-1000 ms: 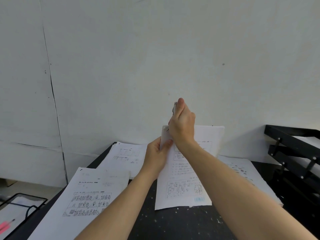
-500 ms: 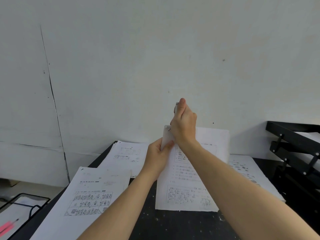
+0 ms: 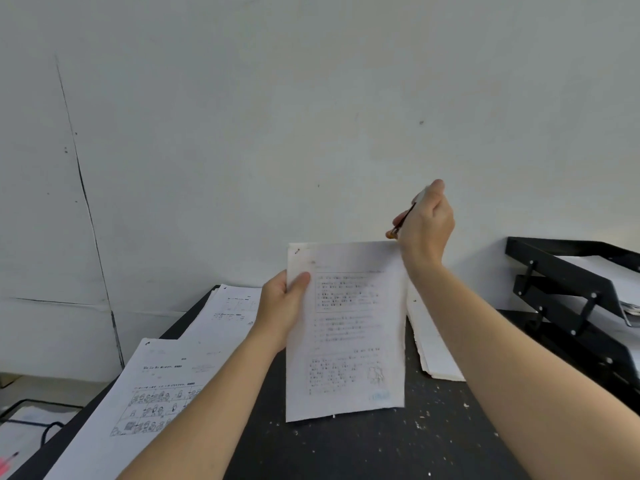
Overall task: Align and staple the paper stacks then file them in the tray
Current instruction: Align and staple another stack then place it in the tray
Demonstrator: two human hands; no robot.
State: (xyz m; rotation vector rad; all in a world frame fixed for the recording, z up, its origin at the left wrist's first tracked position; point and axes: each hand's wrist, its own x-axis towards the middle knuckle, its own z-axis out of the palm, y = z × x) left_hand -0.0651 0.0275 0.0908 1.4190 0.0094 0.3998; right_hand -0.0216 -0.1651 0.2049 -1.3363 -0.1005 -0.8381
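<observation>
Left to right. A printed worksheet stack (image 3: 152,386) lies at the near left of the dark table (image 3: 363,448), with a second stack (image 3: 232,308) behind it by the wall. The left hand (image 3: 282,306) pinches the left edge of the held paper stack (image 3: 346,334), thumb on the front sheet and fingers behind; the stack stands tilted upright with its bottom edge at or just above the table, and a small dark mark, probably a staple, shows at its top left corner. The right hand (image 3: 427,223) is raised beside the stack's top right corner, apart from the paper, fingers curled around a slim stapler (image 3: 401,223). Another stack (image 3: 429,344) lies flat behind the right forearm. The black tiered tray (image 3: 568,271) stands at far right, with sheets already in its upper tiers. The step in hand appears to be filing: support the stack from beneath so the sheets do not bow, and slide it flat into a tier, edges square.
</observation>
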